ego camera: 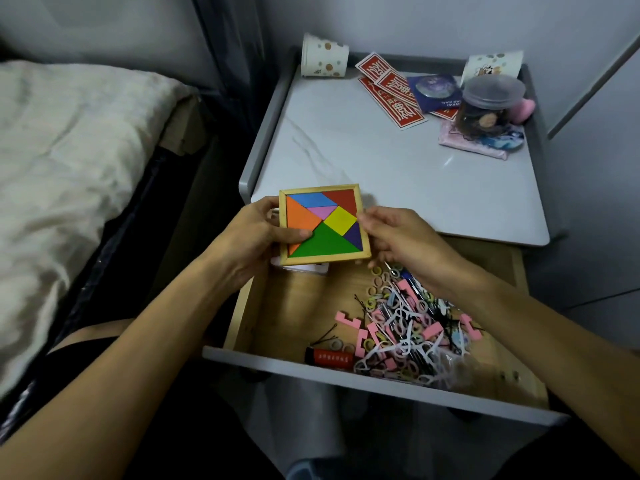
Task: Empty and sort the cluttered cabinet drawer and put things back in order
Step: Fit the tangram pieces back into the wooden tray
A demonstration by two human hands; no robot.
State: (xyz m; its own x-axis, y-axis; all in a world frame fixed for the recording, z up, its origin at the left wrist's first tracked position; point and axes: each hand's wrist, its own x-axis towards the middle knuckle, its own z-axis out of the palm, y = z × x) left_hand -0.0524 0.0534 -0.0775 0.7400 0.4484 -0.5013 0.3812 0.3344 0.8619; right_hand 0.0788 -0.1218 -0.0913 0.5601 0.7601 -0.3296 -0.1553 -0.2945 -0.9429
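Tangram tray [324,224] sits mid-frame above the open drawer [294,306] — left hand [256,237] grips its left edge, right hand [401,237] pinches its right edge. Red cards [398,98], upper right, carry white characters — unreadable. Hair ties [405,330] are piled in the drawer.

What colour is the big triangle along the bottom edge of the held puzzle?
Green; the triangle of the puzzle shows best in the head view.

A square wooden-framed tangram puzzle [323,225] of coloured pieces is held, slightly tilted, above the back left of the open wooden drawer [294,313], whose right side holds a tangled heap of pastel rings and pink pieces [408,327].
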